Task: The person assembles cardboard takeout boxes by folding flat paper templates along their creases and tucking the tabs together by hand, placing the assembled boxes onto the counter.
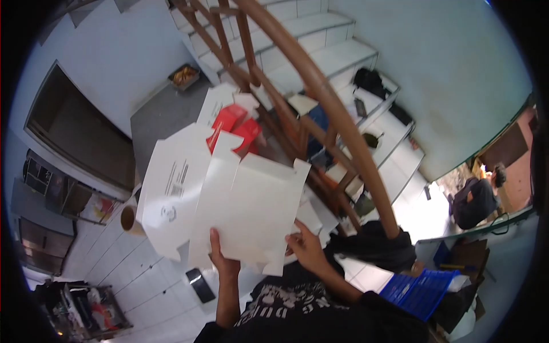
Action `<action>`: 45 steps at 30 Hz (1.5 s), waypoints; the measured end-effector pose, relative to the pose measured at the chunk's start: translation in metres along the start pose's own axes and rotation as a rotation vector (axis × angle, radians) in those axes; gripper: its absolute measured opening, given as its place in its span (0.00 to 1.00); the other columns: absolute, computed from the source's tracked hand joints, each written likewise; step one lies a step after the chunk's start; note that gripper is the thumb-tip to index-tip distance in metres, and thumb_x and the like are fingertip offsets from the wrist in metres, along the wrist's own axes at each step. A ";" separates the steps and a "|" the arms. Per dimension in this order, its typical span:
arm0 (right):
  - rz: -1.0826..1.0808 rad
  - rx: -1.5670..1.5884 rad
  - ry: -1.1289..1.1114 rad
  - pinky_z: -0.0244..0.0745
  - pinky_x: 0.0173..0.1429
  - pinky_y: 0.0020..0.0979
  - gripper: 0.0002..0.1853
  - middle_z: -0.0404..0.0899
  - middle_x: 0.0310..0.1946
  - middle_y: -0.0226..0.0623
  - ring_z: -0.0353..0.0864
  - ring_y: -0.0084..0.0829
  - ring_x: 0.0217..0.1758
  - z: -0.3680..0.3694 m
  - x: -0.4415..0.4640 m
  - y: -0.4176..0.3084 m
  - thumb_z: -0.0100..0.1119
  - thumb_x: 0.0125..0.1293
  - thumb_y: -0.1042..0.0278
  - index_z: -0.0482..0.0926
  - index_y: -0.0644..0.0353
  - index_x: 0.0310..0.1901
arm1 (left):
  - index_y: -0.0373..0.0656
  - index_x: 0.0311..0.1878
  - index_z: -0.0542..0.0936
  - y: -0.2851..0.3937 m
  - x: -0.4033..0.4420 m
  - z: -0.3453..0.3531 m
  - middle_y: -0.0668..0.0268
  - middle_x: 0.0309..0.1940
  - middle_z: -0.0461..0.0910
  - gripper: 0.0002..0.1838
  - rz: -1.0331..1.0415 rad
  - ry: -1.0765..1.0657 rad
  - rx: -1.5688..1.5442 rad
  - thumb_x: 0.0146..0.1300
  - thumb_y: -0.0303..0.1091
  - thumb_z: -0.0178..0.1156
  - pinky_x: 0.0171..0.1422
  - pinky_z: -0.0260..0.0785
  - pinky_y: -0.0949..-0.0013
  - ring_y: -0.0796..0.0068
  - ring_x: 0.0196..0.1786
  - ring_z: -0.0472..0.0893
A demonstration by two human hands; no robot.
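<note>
The left hand (224, 260) is clamping the near edge of the white card sheet (246, 197), thumb uppermost; the right hand (309, 250) is touching its right edge, closure indeterminable. Even support at both edges should be preventing creases. Well beyond the grip, a tray (191, 84) is holding unidentified yellowish-brown items (183, 75).

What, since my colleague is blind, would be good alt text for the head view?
A person's left hand grips a white card blank at its near edge, the right hand at its right edge. Left of it lies printed white card; beyond, red pieces by a brown stair railing.
</note>
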State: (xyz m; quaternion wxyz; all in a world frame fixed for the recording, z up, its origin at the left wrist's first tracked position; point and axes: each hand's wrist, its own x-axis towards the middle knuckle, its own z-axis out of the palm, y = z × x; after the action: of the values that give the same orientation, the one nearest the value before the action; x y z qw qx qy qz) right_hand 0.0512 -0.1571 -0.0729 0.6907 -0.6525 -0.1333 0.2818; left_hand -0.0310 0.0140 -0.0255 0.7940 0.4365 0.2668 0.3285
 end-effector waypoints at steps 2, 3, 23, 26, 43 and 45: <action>-0.042 -0.070 0.027 0.81 0.33 0.27 0.27 0.82 0.29 0.45 0.82 0.26 0.28 -0.003 0.001 -0.012 0.53 0.66 0.72 0.58 0.71 0.65 | 0.35 0.61 0.66 -0.009 0.000 -0.002 0.60 0.56 0.72 0.29 0.007 -0.027 0.029 0.71 0.51 0.43 0.62 0.64 0.66 0.69 0.57 0.73; -0.041 -0.113 -0.005 0.81 0.34 0.26 0.29 0.81 0.30 0.44 0.81 0.25 0.29 -0.004 0.000 -0.026 0.53 0.66 0.73 0.57 0.69 0.66 | 0.35 0.61 0.66 -0.012 0.001 -0.003 0.59 0.56 0.71 0.29 -0.006 -0.026 0.094 0.70 0.52 0.44 0.62 0.64 0.66 0.69 0.58 0.72; -0.707 -0.543 -0.008 0.73 0.36 0.27 0.25 0.74 0.41 0.40 0.76 0.28 0.35 0.017 0.014 -0.048 0.71 0.51 0.68 0.78 0.59 0.53 | 0.41 0.55 0.70 -0.009 0.002 0.020 0.63 0.48 0.77 0.23 -0.019 0.088 -0.215 0.70 0.52 0.44 0.58 0.67 0.66 0.71 0.53 0.76; -0.717 -0.536 0.024 0.72 0.30 0.24 0.23 0.75 0.33 0.37 0.76 0.27 0.31 0.015 0.026 -0.049 0.70 0.53 0.67 0.79 0.59 0.52 | 0.41 0.55 0.70 -0.009 -0.001 0.020 0.62 0.47 0.78 0.25 -0.067 0.136 -0.183 0.70 0.54 0.44 0.56 0.69 0.65 0.70 0.53 0.76; -0.738 -0.786 -0.224 0.38 0.67 0.52 0.28 0.79 0.34 0.26 0.74 0.26 0.48 0.024 0.010 -0.066 0.57 0.64 0.59 0.65 0.53 0.65 | 0.41 0.55 0.58 -0.025 -0.009 0.015 0.62 0.47 0.68 0.26 0.043 -0.039 0.028 0.61 0.34 0.62 0.50 0.71 0.65 0.72 0.46 0.72; -0.631 -0.758 -0.259 0.38 0.68 0.53 0.28 0.79 0.36 0.28 0.75 0.28 0.47 0.020 0.011 -0.069 0.57 0.64 0.60 0.65 0.54 0.65 | 0.41 0.55 0.58 -0.025 -0.011 0.017 0.62 0.47 0.68 0.25 0.025 -0.040 0.065 0.62 0.34 0.61 0.50 0.70 0.66 0.72 0.47 0.72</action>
State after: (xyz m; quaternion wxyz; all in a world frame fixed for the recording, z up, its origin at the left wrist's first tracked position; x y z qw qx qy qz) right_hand 0.0641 -0.1333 -0.0050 0.4346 -0.7449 -0.5013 0.0696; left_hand -0.0184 -0.0130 -0.0373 0.7804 0.4720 0.2560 0.3205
